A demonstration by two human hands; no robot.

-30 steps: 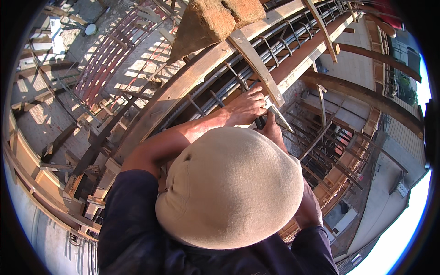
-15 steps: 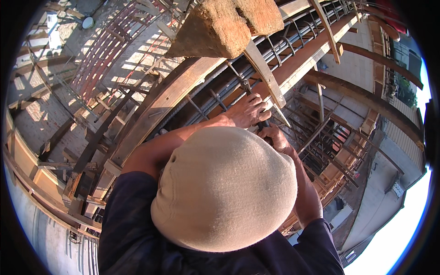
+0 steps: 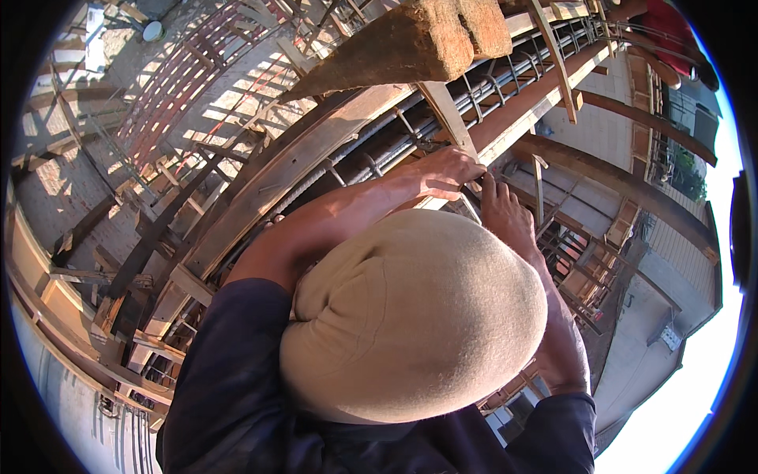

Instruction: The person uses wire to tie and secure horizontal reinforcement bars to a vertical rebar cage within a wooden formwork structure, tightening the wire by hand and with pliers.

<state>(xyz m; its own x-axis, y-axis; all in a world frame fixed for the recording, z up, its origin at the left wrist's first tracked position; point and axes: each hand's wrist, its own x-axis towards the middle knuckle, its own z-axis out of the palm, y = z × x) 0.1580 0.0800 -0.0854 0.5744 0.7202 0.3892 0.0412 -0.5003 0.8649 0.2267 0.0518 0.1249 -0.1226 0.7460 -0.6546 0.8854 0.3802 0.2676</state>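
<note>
My left hand (image 3: 452, 171) reaches across a long wooden trough form to the lower end of a short wooden cross piece (image 3: 448, 118). Its fingers are closed there, and what they hold is hidden. Just right of it is my right hand (image 3: 509, 212), fingers stretched up and slightly apart beside the form's right-hand board (image 3: 517, 136). A thin pale strip (image 3: 470, 208) shows below and between the hands. Steel reinforcing bars (image 3: 410, 139) with bent stirrups run along inside the form, under my left forearm. A tan cap (image 3: 418, 316) covers the lower middle.
A thick, rough-ended timber (image 3: 442, 39) juts in at the top. Along the form's left runs another board (image 3: 260, 197). Timber beams (image 3: 624, 186) and framing drop away on the right. Stacked red-brown bars (image 3: 189, 79) lie below left. A person in red (image 3: 671, 35) is at the upper right.
My left hand has moved up and right to the cross piece's end; my right hand has risen beside it. The dark tool between my hands no longer shows. The view has shifted somewhat.
</note>
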